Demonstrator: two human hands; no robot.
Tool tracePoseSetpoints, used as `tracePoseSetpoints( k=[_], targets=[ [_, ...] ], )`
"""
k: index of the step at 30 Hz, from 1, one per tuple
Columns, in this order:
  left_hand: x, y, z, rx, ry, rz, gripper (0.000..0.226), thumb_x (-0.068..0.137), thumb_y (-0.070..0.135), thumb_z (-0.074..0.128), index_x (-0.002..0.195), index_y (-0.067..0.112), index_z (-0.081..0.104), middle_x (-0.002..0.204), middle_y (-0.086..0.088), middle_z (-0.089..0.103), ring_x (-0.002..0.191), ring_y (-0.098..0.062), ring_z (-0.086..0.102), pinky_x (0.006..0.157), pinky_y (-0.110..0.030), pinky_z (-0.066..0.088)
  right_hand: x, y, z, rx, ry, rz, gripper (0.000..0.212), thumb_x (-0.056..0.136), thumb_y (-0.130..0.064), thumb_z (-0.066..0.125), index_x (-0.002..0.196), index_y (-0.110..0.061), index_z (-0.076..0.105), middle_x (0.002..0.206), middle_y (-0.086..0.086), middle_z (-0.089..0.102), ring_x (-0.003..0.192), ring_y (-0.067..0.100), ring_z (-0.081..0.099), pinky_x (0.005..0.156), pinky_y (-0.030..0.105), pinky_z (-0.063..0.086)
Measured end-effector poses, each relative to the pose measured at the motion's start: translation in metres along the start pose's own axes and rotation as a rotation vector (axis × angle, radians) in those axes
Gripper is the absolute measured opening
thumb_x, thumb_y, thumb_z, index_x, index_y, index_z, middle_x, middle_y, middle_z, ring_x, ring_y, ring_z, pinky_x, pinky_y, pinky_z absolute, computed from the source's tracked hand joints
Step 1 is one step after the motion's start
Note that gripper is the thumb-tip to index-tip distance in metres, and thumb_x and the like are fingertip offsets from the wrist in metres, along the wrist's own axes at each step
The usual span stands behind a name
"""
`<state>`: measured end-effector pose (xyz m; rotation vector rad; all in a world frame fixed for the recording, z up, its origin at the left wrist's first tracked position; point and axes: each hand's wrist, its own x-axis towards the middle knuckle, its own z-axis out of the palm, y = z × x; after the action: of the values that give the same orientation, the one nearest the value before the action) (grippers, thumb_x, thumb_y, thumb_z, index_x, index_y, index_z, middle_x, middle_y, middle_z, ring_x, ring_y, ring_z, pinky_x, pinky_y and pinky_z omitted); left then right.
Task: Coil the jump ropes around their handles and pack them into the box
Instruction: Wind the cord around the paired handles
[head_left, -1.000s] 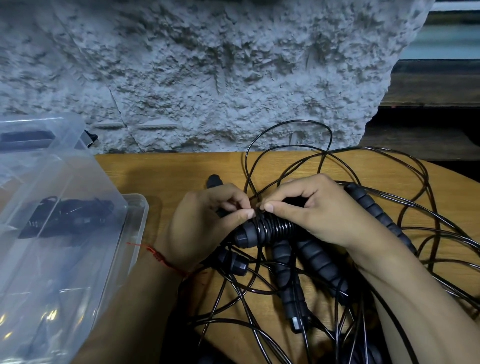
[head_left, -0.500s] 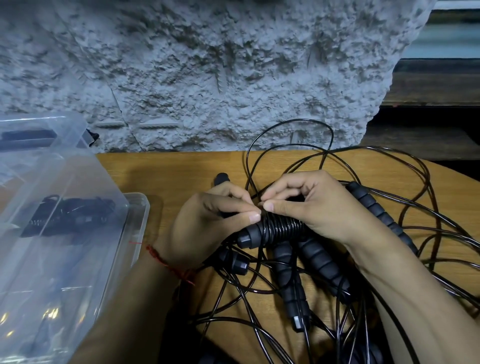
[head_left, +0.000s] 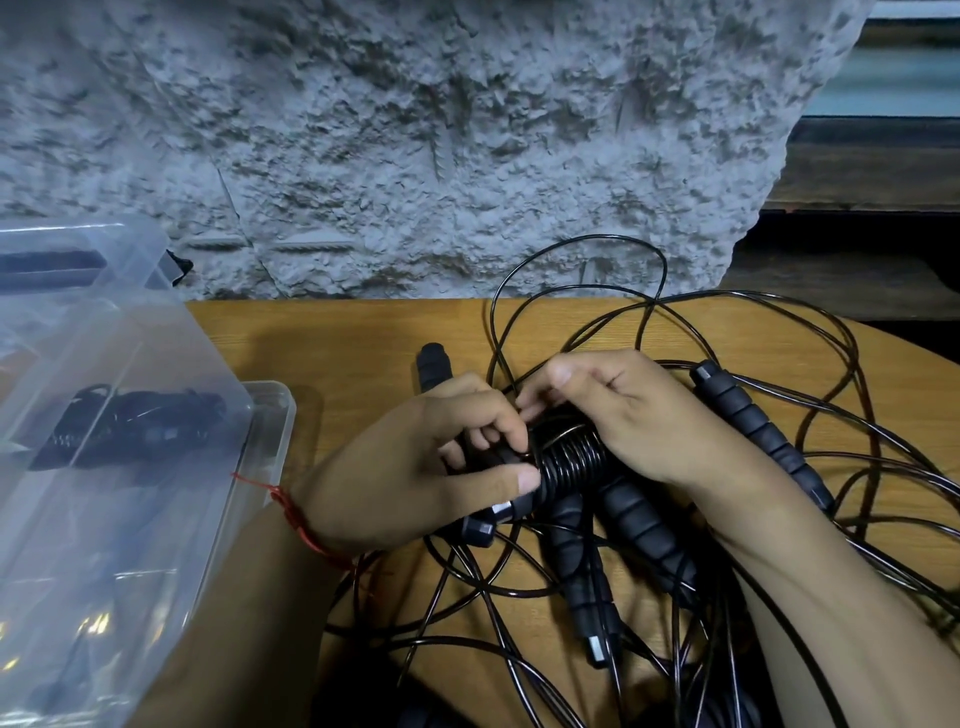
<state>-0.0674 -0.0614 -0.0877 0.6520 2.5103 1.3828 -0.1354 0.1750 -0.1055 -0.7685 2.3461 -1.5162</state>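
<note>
Left hand (head_left: 405, 467), right hand (head_left: 649, 421) shifted, gripping one coiled handle (head_left: 571, 460).

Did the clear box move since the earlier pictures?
No. The box keeps the same place against the table's far edge and the wall.
</note>
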Motion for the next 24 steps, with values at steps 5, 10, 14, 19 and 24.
tracePoseSetpoints(
  k=[5, 10, 14, 19, 24],
  targets=[
    [0.000, -0.002, 0.003, 0.061, 0.006, 0.032, 0.022, 0.082, 0.042, 0.088, 0.096, 0.033, 0.074, 0.110, 0.010, 0.060, 0.106, -0.022, 0.062, 0.083, -0.038, 0.057, -0.003, -0.001, 0.002, 0.014, 0.012, -0.014, 0.075, 0.099, -0.078, 0.036, 0.096, -0.017, 0.080, 0.089, 0.001, 0.079, 0.092, 0.020, 0.077, 0.093, 0.045, 0.056],
    [0.000, 0.000, 0.008, 0.117, 0.029, 0.059, 0.030, 0.083, 0.040, 0.089, 0.074, 0.026, 0.064, 0.097, 0.010, 0.057, 0.091, -0.017, 0.061, 0.078, -0.021, 0.048, -0.003, -0.004, 0.002, -0.109, -0.005, -0.042, 0.076, 0.098, -0.081, 0.032, 0.096, -0.023, 0.081, 0.090, -0.007, 0.079, 0.094, 0.016, 0.076, 0.092, 0.050, 0.055],
    [-0.002, 0.002, 0.011, 0.183, 0.088, 0.101, 0.045, 0.086, 0.034, 0.087, 0.068, 0.018, 0.050, 0.087, 0.010, 0.050, 0.074, -0.011, 0.052, 0.067, -0.014, 0.038, -0.005, -0.005, -0.002, -0.128, -0.055, -0.034, 0.072, 0.096, -0.082, 0.040, 0.110, -0.023, 0.080, 0.099, -0.002, 0.079, 0.098, 0.019, 0.075, 0.091, 0.053, 0.055],
    [0.002, -0.001, 0.011, 0.160, 0.251, 0.088, 0.046, 0.086, 0.040, 0.083, 0.070, 0.030, 0.041, 0.085, 0.009, 0.052, 0.076, -0.013, 0.055, 0.067, -0.017, 0.039, -0.012, -0.013, -0.012, -0.220, -0.187, -0.136, 0.060, 0.086, -0.058, 0.079, 0.140, -0.034, 0.067, 0.123, -0.015, 0.071, 0.123, 0.012, 0.066, 0.104, 0.043, 0.051],
    [0.004, -0.005, 0.008, -0.123, 0.390, -0.011, 0.045, 0.088, 0.044, 0.080, 0.070, 0.019, 0.047, 0.083, 0.002, 0.056, 0.080, -0.019, 0.058, 0.076, -0.041, 0.050, -0.014, -0.025, -0.010, -0.477, -0.144, -0.219, 0.063, 0.080, -0.067, 0.081, 0.136, -0.045, 0.063, 0.123, -0.027, 0.065, 0.116, 0.001, 0.065, 0.091, 0.039, 0.055]
  ],
)
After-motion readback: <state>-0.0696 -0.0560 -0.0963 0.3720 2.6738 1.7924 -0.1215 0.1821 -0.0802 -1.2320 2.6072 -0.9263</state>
